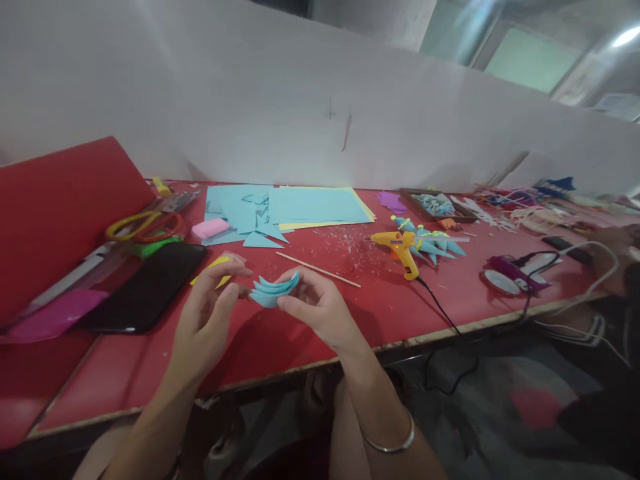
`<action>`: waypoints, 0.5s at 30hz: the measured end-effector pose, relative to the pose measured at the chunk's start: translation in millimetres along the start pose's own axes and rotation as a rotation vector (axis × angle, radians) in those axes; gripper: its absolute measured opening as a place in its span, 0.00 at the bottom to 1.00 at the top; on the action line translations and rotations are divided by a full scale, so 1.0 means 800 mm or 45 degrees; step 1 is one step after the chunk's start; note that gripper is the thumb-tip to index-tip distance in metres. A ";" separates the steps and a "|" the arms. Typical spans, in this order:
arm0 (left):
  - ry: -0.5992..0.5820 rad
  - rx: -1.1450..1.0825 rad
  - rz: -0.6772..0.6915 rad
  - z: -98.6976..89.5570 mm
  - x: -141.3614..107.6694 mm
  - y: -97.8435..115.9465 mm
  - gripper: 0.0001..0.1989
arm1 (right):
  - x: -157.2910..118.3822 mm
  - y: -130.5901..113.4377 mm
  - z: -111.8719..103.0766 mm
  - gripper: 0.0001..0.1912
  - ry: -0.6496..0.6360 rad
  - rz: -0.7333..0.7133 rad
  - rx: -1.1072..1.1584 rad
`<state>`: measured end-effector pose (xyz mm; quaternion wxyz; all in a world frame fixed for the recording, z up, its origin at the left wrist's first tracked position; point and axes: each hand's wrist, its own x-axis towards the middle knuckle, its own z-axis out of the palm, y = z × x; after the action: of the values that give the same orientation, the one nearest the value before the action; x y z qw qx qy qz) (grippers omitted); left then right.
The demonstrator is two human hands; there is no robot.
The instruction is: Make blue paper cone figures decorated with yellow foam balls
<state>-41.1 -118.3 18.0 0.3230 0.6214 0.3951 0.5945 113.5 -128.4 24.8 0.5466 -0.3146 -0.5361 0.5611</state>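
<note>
A small stack of curved light blue paper pieces [273,291] is pinched at its right end by the thumb and fingers of my right hand [320,307]. The stack bows downward in the middle, its layers fanned at the left end. Close to that left end is my left hand [210,313], thumb and index finger apart; whether a fingertip touches the paper is hard to tell. Just beyond my hands lie a thin wooden stick [319,269] and a yellow piece [220,270], partly hidden by my left hand.
Behind are light blue sheets [320,205], cut triangles [263,239] and a pink block [210,229]. A yellow glue gun [397,248] with its cord lies to the right, beside blue paper cones [433,243]. At left are scissors [133,225] and a black phone [150,290]. Another person's hand [613,247] is far right.
</note>
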 end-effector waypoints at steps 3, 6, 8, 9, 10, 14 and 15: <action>-0.070 -0.013 0.052 0.000 -0.002 -0.003 0.08 | 0.001 0.000 0.003 0.10 0.052 0.009 -0.033; -0.150 -0.002 0.065 -0.002 -0.003 -0.008 0.11 | 0.003 0.002 0.005 0.10 0.091 0.009 -0.099; -0.174 0.009 0.063 -0.002 -0.003 -0.010 0.12 | 0.003 0.004 0.005 0.11 0.094 0.006 -0.123; -0.184 0.023 0.064 -0.001 -0.003 -0.011 0.13 | 0.003 0.006 0.005 0.12 0.092 0.002 -0.133; -0.195 0.039 0.071 -0.001 -0.002 -0.011 0.13 | 0.003 0.007 0.005 0.12 0.090 -0.004 -0.146; -0.225 0.136 0.123 0.000 -0.002 -0.012 0.15 | 0.002 0.010 0.003 0.12 0.093 -0.047 -0.215; -0.228 0.168 0.137 0.000 -0.002 -0.013 0.14 | 0.002 0.010 0.003 0.12 0.095 -0.057 -0.227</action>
<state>-42.5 -114.8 8.4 0.2830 0.7122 0.3691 0.5259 108.9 -126.1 18.0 0.5484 -0.3705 -0.5702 0.4867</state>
